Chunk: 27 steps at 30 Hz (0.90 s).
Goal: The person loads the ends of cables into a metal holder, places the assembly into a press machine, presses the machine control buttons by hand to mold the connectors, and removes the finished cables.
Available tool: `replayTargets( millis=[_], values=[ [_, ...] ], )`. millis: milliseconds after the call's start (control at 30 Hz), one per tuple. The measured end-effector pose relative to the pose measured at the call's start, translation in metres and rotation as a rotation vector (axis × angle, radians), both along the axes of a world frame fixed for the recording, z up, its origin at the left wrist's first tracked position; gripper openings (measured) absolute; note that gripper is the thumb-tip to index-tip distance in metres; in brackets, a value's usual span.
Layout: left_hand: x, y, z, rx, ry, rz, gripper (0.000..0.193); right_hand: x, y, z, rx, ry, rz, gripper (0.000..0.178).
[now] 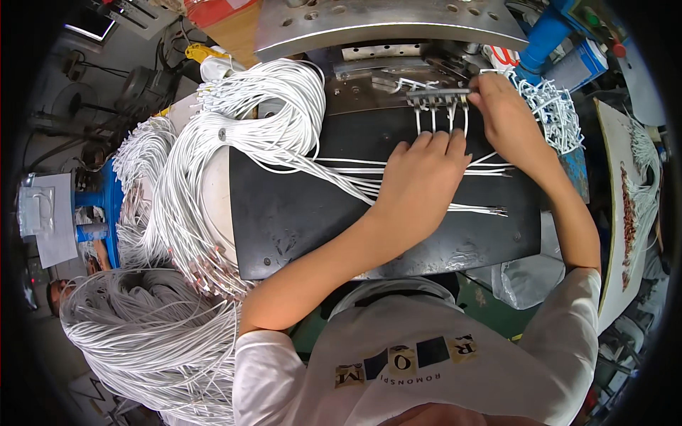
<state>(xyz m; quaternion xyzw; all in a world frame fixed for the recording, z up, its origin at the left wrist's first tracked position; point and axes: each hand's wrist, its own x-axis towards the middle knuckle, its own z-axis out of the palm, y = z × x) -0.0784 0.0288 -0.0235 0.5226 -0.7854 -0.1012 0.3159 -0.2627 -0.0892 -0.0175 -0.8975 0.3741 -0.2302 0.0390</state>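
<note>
My left hand (428, 174) lies over the black worktop with its fingers curled on several white cables (450, 117). These cables run up into a slotted metal bar (440, 94) at the front of the machine. At the bar's right end is my right hand (508, 117), its thumb and forefinger closed together; what they pinch is hidden. White moulded pieces (405, 84) lie just behind the bar. More white cables (483, 210) pass beneath my left hand, their dark tips pointing right.
A large bundle of white cables (170, 177) hangs over the worktop's left side, above another coil (156, 341). A thick steel plate (391, 28) overhangs the far side. White moulded pieces (550, 113) heap at the right, near a blue post (547, 42). A board with cables (625, 213) stands far right.
</note>
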Motion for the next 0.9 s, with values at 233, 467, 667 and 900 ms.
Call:
replayTargets(
  millis=[233, 467, 667, 900],
  values=[
    [0.039, -0.080, -0.006, -0.045, -0.050, -0.028, 0.027, 0.022, -0.111, -0.035, -0.288, 0.057, 0.062, 0.026],
    [0.062, -0.119, 0.005, 0.112, 0.003, 0.022, 0.033, -0.004, -0.231, -0.118, 0.008, -0.258, 0.085, 0.032],
    [0.072, -0.111, -0.005, 0.029, -0.088, 0.099, 0.032, 0.054, -0.140, -0.043, -0.415, -0.218, 0.183, 0.024],
    [0.076, -0.110, -0.037, -0.372, -0.227, 0.339, 0.043, 0.070, -0.056, -0.009, 0.159, 0.027, 0.091, 0.036]
  ],
)
